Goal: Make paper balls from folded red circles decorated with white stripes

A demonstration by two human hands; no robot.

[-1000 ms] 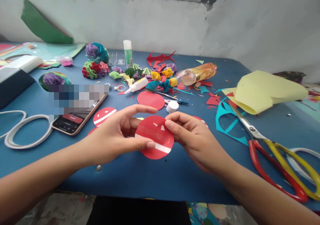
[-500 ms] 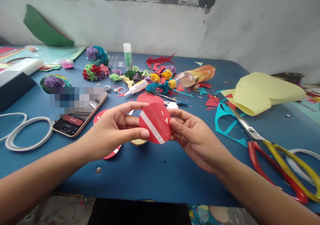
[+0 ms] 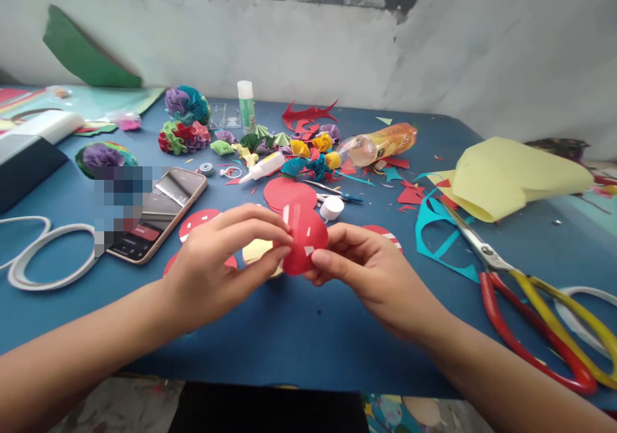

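Observation:
A red paper circle (image 3: pixel 301 230) with small white patches is held up between my two hands. My left hand (image 3: pixel 236 250) pinches its left edge, thumb and fingertips together. On the opposite side my right hand (image 3: pixel 349 253) grips the lower right edge, thumb in front. Other red circles lie on the table: one behind the held circle (image 3: pixel 289 192), another near my left wrist (image 3: pixel 200 221), and a striped one (image 3: pixel 385 235) partly behind my right hand. Below my left fingers sits a round pale yellow piece (image 3: pixel 258 251), partly covered.
Large scissors (image 3: pixel 491 259) lie open at right beside cyan paper scraps (image 3: pixel 427 227) and yellow paper (image 3: pixel 511 176). A phone (image 3: pixel 168 205) and white tape rings (image 3: pixel 53 259) are at left. Behind are a glue stick (image 3: pixel 247 108), a white-capped glue bottle (image 3: pixel 263 166), paper flowers (image 3: pixel 186 137) and a plastic bottle (image 3: pixel 378 145).
The held red circle has turned and curled, its white stripe now mostly out of sight. My left fingers have shifted on its edge. A striped red circle now shows behind my right hand.

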